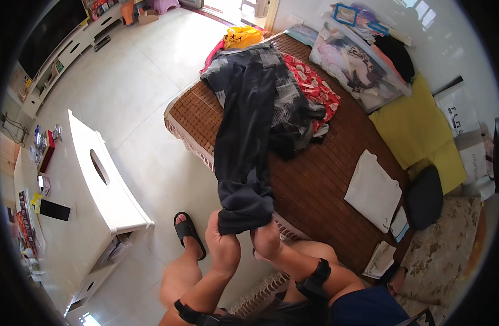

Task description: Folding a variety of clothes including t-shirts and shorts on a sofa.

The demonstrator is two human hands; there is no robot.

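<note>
Both my hands grip one end of a pair of black trousers [246, 118]. My left hand [224, 246] holds its left edge and my right hand [267, 240] its right edge, with some fingers hidden by the cloth. The rest of the garment stretches away from me over the corner of a bed with a brown woven mat [302, 187]. Under its far part lie a black-and-grey patterned garment [288, 91] and a red printed cloth [312, 87]. A folded white garment [373, 191] rests on the mat to the right.
A clear plastic bin [357, 65] full of clothes stands at the bed's far right, near yellow cushions [412, 118]. An orange bag [243, 37] lies beyond the garments. To the left is a white table [70, 183] with a phone [55, 209] on it. A TV cabinet [66, 53] lines the far wall.
</note>
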